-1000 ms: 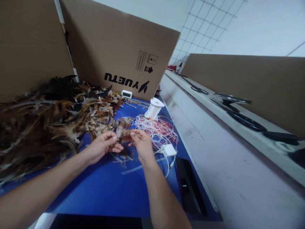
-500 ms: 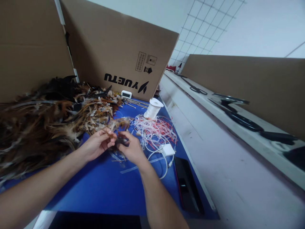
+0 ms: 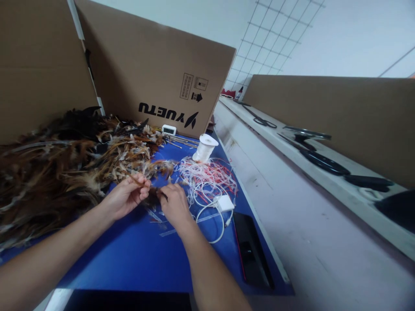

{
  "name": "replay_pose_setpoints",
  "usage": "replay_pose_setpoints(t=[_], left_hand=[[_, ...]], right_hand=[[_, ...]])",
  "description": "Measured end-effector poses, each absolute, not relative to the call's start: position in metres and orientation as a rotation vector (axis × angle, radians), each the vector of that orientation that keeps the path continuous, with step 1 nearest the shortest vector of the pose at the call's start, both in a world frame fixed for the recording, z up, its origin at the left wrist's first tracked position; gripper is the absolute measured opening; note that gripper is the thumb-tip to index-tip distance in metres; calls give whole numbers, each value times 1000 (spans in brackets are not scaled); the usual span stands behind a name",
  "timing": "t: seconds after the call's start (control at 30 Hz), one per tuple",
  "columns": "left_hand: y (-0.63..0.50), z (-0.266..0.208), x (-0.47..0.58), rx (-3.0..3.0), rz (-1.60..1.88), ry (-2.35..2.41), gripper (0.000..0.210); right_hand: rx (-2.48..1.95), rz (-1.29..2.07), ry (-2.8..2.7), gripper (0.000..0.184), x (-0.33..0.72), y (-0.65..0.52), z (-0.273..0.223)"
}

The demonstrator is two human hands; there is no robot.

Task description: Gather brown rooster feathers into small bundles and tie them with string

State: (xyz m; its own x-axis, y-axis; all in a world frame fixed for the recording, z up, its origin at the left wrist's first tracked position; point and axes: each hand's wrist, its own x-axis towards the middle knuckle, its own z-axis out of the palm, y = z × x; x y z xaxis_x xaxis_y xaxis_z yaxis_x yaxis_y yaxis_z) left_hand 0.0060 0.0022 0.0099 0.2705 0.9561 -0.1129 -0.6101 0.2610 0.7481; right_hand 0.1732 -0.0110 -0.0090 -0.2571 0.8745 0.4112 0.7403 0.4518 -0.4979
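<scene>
A slim brown feather [image 3: 135, 179] is pinched between the thumb and fingers of my left hand [image 3: 129, 195], just above the blue table. Close by on the right, my right hand [image 3: 175, 206] has its back to the camera and its fingers curled down. Its fingertips meet some dark fluff [image 3: 151, 199], and what they grip is mostly hidden. A large heap of brown, black and cream feathers [image 3: 71, 168] spreads to the left of both hands. A few loose feathers [image 3: 164, 166] lie just beyond my fingers.
Red and white strings [image 3: 214, 177] lie tangled right of my hands, with a white spool [image 3: 205, 149] behind. Nearer are a white adapter [image 3: 224, 203] with its cable and a black device [image 3: 253, 250]. Cardboard [image 3: 155, 65] walls the back; black-handled tools [image 3: 324, 162] line the right ledge.
My hands have drawn apart slightly, the left moving a little left with the feather. My right hand has turned so its back faces up. The whole view has shifted a bit.
</scene>
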Motion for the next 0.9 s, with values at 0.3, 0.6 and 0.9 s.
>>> replay_pose_setpoints(t=[0.3, 0.6, 0.9], left_hand=[[5, -3, 8, 674, 1131, 688, 14], [1, 0, 8, 677, 1085, 645, 11], [0, -6, 10, 719, 1080, 586, 12]], right_hand=[[-1108, 413, -1829, 29, 164, -18, -1], [-1058, 691, -1638, 28, 161, -20, 1], [-1061, 700, -1672, 31, 161, -22, -2]])
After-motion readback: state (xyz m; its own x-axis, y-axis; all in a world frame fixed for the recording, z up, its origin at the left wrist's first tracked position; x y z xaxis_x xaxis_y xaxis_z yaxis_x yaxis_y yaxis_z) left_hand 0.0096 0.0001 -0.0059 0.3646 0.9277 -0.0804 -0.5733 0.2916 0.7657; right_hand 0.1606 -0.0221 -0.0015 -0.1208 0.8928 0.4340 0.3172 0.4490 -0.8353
